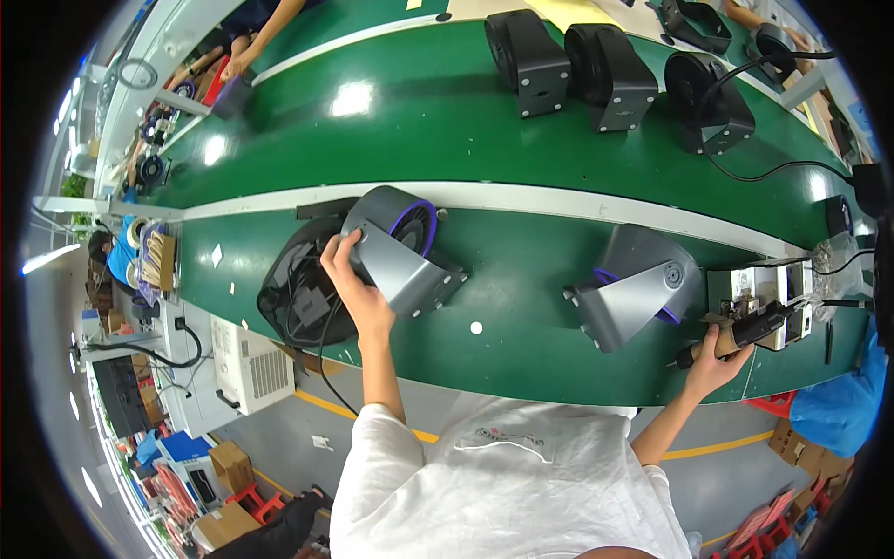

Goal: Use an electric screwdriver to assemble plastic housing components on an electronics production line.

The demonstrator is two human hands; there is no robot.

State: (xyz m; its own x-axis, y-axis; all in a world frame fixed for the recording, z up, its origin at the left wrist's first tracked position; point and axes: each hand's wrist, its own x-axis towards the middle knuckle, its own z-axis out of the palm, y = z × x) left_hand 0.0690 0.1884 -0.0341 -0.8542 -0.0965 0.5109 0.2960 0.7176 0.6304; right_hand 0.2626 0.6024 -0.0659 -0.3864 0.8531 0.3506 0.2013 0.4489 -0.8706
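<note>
Grip (715, 368), right: snug around screwdriver (759, 324)

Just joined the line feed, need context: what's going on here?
A person's left hand is on a grey housing with a purple-ringed wheel, near the green bench's far edge. The right hand holds a dark, screwdriver-like tool toward the right end. A similar grey unit lies between the hands, untouched. Three dark units stand beyond the white rail.

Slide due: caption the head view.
Left hand on a gray device, right hand holding a power tool, green workbench below.
</note>
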